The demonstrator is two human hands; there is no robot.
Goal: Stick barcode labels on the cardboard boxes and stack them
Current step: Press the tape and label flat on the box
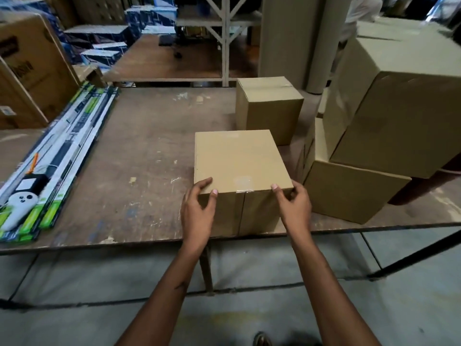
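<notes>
A box (239, 158) sits at the desk's (139, 171) near edge, a second box (268, 108) behind it, stacked boxes (389, 116) to the right, long packages (62, 151) far left.

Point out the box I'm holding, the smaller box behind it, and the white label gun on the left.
held box (239, 158), head view: middle of its top face.
smaller box (270, 114), head view: its front side.
label gun (21, 198), head view: its white body, lying on the long packs.
</notes>
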